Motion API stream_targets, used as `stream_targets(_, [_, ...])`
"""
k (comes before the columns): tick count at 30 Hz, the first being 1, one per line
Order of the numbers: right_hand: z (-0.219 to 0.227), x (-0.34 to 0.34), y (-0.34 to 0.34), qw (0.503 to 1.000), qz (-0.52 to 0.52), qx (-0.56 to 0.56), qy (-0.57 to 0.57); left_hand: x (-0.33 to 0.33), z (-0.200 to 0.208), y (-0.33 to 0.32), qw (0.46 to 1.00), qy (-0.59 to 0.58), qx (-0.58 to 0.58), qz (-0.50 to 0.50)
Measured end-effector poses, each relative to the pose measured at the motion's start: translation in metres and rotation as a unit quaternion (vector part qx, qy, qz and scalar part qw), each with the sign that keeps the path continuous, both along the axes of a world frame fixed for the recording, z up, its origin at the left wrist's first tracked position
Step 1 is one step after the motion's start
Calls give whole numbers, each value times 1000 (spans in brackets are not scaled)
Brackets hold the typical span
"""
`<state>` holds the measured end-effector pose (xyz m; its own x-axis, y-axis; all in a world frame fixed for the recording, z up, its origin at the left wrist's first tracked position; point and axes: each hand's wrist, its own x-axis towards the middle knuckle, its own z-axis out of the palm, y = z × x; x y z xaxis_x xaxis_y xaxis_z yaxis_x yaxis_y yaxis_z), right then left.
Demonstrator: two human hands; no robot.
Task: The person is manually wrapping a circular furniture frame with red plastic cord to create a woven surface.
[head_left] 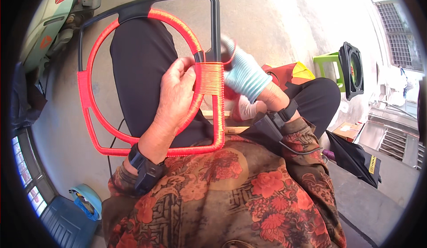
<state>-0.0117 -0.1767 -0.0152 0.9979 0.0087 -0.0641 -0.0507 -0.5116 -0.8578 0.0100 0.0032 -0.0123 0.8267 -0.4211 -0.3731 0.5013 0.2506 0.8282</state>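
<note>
Currently, frame: black (214, 23) squarish frame with rounded corners, 10 o'clock of view centre, tilted across the dark-trousered leg (140, 66).
Red cord, done: covers most of the inner ring (177, 22), left bridge (84, 89) at the ring's 9 o'clock, right bridge (210, 80) at its 3, plus lower outer rim (219, 126) from about 3 round through 6 to 9.
Bare black, left: upper outer rim, top join (134, 11) at 12, short patch between 2 and 3. Lower part looks finished, upper rim unwrapped; whether it's meant to stay bare, can't tell.
Left hand (174, 90): bare, 10 o'clock near centre; fingers half curled, thumb close to index, tips at ring's inner edge by right bridge. Pinching or just bracing, can't tell.
Right hand (245, 74): 1 o'clock, in light-blue glove, fingers bent, tips blurred; loose red strand (235, 54) loops beside them. Grip on it: can't tell.
Cord texture: glossy, tight parallel turns, orange glints; crosswise bands on right bridge.
Frame material: smooth, plastic-looking, slim bars, wider at top join.
Glove surface: ribbed, pale stripes.
Second frame (347, 72): black, ring inside, between 2 and 3 o'clock, against green stool (327, 58).
</note>
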Motion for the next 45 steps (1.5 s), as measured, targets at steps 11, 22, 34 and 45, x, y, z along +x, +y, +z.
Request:
stream_targets(11, [49,1,25,954,8,-114,-276,-4,26,6,747,-599,223,182])
stream_targets(22, [66,-23,-32,991,-90,87,-54,2,19,9,994,-95,50,4])
stream_targets(34, [21,-78,-256,772,-473,345,-246,1,15,7,998,36,-40,-38])
stream_targets(45, [31,-26,-29,919,-40,350,176,-1,12,6,999,14,-34,-28])
